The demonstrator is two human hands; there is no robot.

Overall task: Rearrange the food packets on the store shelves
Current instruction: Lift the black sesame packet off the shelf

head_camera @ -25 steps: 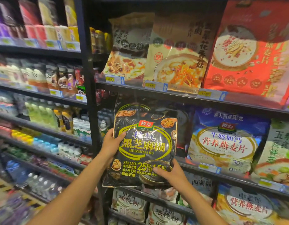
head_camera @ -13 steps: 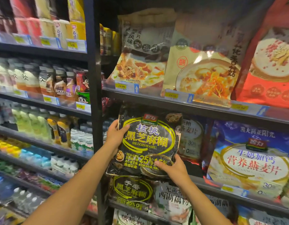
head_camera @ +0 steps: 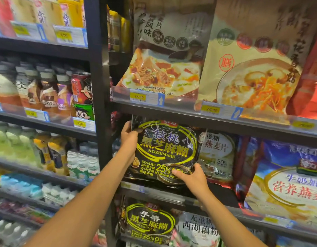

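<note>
**Sesame bag going in at the shelf's left end**

The black sesame packet (head_camera: 165, 152) stands at the left end of the middle shelf (head_camera: 147, 190), close to the dark upright post (head_camera: 99, 104). Its bottom edge is at the shelf's front rim, and its right side overlaps the oat packet (head_camera: 217, 152) beside it.

The left hand (head_camera: 130, 138) pinches the top-left corner, thumb on the front and fingers curled behind. The right hand (head_camera: 191, 177) holds the lower-right corner, with the thumb pressed on the print and the other fingers hidden behind.

The bag looks like a soft, crinkly, glossy pouch. It is probably slippery and likely to sag, so opposite corners seem the sensible grip.

It stands nearly upright with the printed face toward the aisle. Its long axis runs up and down, and the top seal is tucked under the rim of the shelf above (head_camera: 189, 117).
</note>
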